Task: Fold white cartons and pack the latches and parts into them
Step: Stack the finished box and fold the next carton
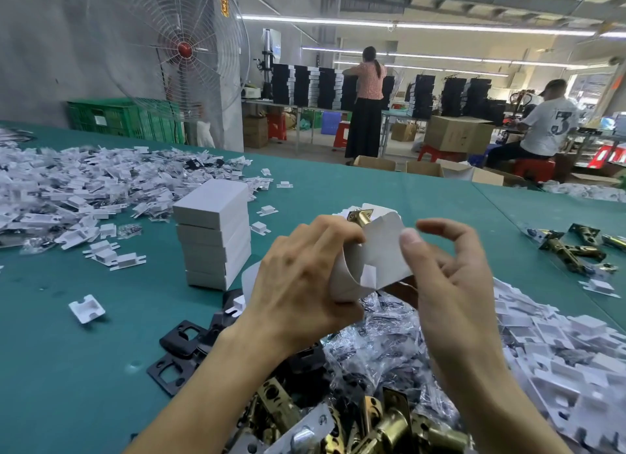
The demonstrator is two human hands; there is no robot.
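Note:
A half-folded white carton (379,250) is held up over the green table (355,189), its flaps still spread. A brass latch (359,216) sticks out of its far end. My left hand (301,280) grips the carton's left side with curled fingers. My right hand (450,270) holds the right side, thumb pressing on a flap, index finger arched above it. A stack of closed white cartons (213,240) stands to the left. Brass latches (382,419) and black strike plates (179,348) lie below my arms, beside bagged parts (382,338).
White plastic inserts lie in a heap at the left (84,186) and another at the right (559,345). More brass latches (572,247) lie at the right edge. Behind the table are a standing fan (169,50), a green crate (125,118) and two people at benches.

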